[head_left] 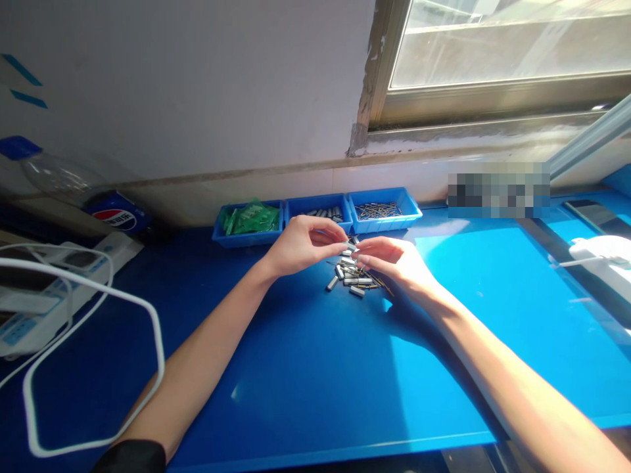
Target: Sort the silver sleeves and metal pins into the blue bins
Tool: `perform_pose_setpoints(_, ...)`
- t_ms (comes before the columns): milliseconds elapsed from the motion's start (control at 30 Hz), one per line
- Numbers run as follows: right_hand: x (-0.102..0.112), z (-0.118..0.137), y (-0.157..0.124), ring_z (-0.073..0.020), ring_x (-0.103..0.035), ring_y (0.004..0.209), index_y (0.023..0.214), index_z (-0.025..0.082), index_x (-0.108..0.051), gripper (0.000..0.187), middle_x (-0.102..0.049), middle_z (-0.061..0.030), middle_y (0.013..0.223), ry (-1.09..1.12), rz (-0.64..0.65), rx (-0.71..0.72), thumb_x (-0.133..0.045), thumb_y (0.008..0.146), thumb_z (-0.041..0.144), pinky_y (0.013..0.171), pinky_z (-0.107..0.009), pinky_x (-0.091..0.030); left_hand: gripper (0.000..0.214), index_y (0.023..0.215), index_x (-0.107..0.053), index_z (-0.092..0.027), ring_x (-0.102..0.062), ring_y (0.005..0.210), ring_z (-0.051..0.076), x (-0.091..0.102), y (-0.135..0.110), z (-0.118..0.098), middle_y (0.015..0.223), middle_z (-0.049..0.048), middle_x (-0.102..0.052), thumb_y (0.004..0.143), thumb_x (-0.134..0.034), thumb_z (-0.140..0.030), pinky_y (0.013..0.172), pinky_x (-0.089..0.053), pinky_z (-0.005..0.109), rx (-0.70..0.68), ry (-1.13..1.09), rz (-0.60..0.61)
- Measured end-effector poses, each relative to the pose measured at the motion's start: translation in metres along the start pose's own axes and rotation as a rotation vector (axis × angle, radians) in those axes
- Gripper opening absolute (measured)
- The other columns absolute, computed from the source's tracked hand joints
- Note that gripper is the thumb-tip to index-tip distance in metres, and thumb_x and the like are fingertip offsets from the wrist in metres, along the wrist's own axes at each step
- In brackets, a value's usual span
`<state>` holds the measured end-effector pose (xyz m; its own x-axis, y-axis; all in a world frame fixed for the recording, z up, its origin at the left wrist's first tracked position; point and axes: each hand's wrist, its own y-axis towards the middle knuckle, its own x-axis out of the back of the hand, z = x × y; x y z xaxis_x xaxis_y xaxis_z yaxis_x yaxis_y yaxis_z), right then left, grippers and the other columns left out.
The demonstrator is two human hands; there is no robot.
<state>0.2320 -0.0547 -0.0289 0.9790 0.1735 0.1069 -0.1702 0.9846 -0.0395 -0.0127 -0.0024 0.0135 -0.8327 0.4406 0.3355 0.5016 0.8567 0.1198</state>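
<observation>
My left hand [310,246] is closed in a pinch, with a small silver metal cylinder [351,247] at its fingertips. Facing it from the other side, my right hand [394,259] has its thumb and forefinger close together in a pinch; what they hold is too small to make out. Both sets of fingertips almost meet over a loose pile of short silver metal cylinders [357,292] and thin, brassy pin-like pieces [377,281]. The pile lies on the blue tabletop [305,368], and the hands partly cover its far side.
Behind the hands, three blue bins stand in a row: one with green plastic packets [252,218], one with metal cylinders [330,214], one with thin metal pins [378,210]. A cola bottle [116,211] and white cable [152,309] are at left; a phone [591,215] lies right.
</observation>
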Motion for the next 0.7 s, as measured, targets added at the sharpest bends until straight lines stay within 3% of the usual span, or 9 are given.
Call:
perform_pose_setpoints(267,0.002,0.001,-0.001,-0.0357,-0.083,0.114,0.114,0.035,-0.086,0.030,-0.087,-0.0055,0.118,0.016,0.026,0.023,-0.092,0.088,0.049,0.110,-0.057,-0.067,0.028,0.094,-0.083,-0.014,-0.085,0.084,0.025,0.000,0.002,0.004,0.097,0.0104,-0.086,0.078,-0.092,-0.035,0.076,-0.069,0.030,0.074,-0.093,-0.008)
perform_pose_setpoints(467,0.002,0.000,0.001,-0.0342,-0.083,0.110,0.111,0.034,-0.085,0.029,-0.087,-0.0068,0.120,0.050,0.011,0.006,-0.091,0.087,0.048,0.107,-0.056,-0.069,0.030,0.102,-0.081,-0.014,-0.086,0.101,0.029,0.007,0.010,0.024,0.110,0.0127,-0.086,0.082,-0.089,-0.035,0.095,-0.070,0.037,0.001,-0.042,-0.338)
perform_pose_setpoints(533,0.002,0.001,0.001,-0.0340,-0.084,0.109,0.110,0.033,-0.085,0.028,-0.087,-0.0071,0.119,0.047,0.001,-0.003,-0.092,0.087,0.048,0.105,-0.055,-0.069,0.031,0.109,-0.081,-0.014,-0.085,0.108,0.029,0.011,0.012,0.030,0.117,0.0138,-0.086,0.084,-0.086,-0.032,0.100,-0.069,0.038,0.000,-0.015,-0.390)
perform_pose_setpoints(633,0.002,0.002,0.002,-0.0346,-0.084,0.107,0.110,0.032,-0.085,0.032,-0.088,-0.0082,0.117,0.044,-0.006,-0.006,-0.093,0.084,0.050,0.102,-0.056,-0.070,0.031,0.114,-0.082,-0.015,-0.084,0.113,0.029,0.016,0.011,0.030,0.123,0.0135,-0.085,0.086,-0.081,-0.029,0.103,-0.068,0.038,-0.031,0.096,-0.390)
perform_pose_setpoints(700,0.002,0.002,0.002,-0.0345,-0.084,0.106,0.110,0.032,-0.084,0.034,-0.088,-0.0081,0.117,0.038,-0.013,0.004,-0.093,0.083,0.052,0.100,-0.055,-0.071,0.024,0.108,-0.083,-0.017,-0.084,0.105,0.027,0.017,0.008,0.024,0.114,0.0107,-0.087,0.089,-0.078,-0.029,0.099,-0.068,0.036,-0.074,0.212,-0.345)
